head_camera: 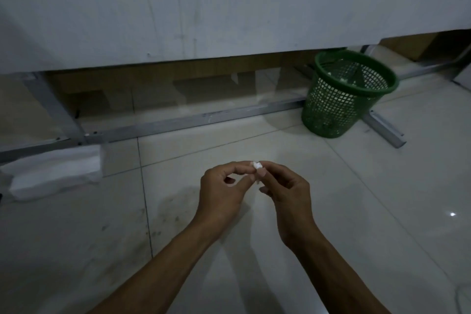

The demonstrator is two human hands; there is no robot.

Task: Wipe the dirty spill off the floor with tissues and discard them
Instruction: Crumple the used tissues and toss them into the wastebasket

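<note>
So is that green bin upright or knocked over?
Upright: the bin stands on its base, its open rim facing up.

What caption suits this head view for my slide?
Both hands pinch a small tissue wad above the smudged floor.

We see a pale tiled floor [356, 211] in dim light; behind it, a metal frame [178, 122] beneath a grey-white panel [229, 7].

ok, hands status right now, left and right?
Left hand: pinching the small white tissue wad at its fingertips.
Right hand: pinching the same wad from the other side.
</note>
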